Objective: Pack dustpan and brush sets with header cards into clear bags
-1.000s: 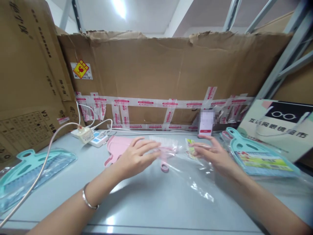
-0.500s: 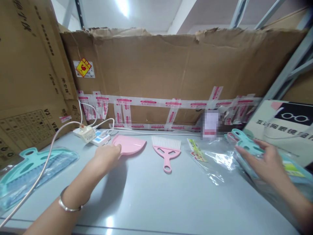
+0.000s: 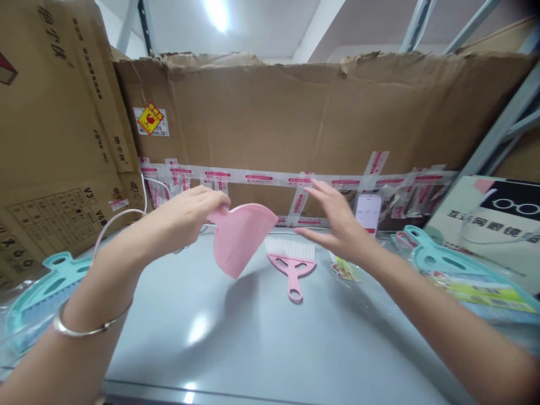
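the pink dustpan [image 3: 242, 236] hangs in the air just above and left of the pink brush [image 3: 291, 261], tilted, its curved rim pointing down at the grey table [image 3: 253, 349]. the left hand [image 3: 185, 216] has its fingers pinched closed on the dustpan's handle end. the right hand [image 3: 337, 225] hovers above the brush, fingers spread, holding nothing, a thin gap from the dustpan's right edge. the brush lies flat, bristles toward the cardboard wall [image 3: 295, 118] behind it. the widest stretch of tabletop lies in front of the brush, running to the near edge. right of the brush lie a leaflet [image 3: 346, 270] and teal bagged sets [image 3: 447, 270].
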